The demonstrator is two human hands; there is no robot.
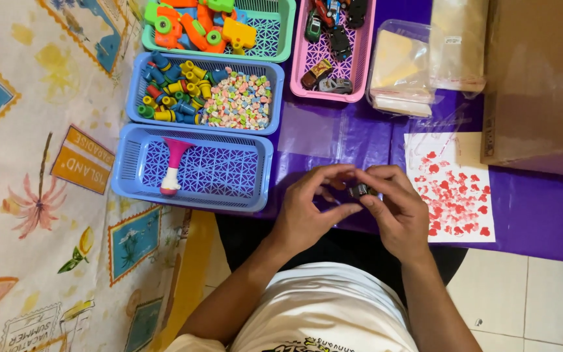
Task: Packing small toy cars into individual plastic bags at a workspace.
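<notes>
Two hands close on one small dark toy

Both hands meet over the near edge of the purple plastic-covered tabletop (360, 140). The left hand (307, 212) and the right hand (395, 212) pinch a small dark toy piece (360, 191) between their fingertips, fingers curled in tight around it; what kind of toy it is cannot be told at this size.

Just right of the hands lies a white sheet printed with red hearts (454, 189), reaching the near edge. Left of the hands, at the table's left edge, stands a blue plastic lattice basket (229, 173) holding a pink and white toy trumpet (173, 166). Behind it a second blue basket (275, 72) holds coloured plastic whistles on its left side and pastel beads on its right. Farther back sit a green basket of orange toys (275, 32) and a pink basket of toy cars (360, 72). A clear bag of cards (402, 68) lies near the far edge, with a brown cardboard box (542, 78) at the right.
</notes>
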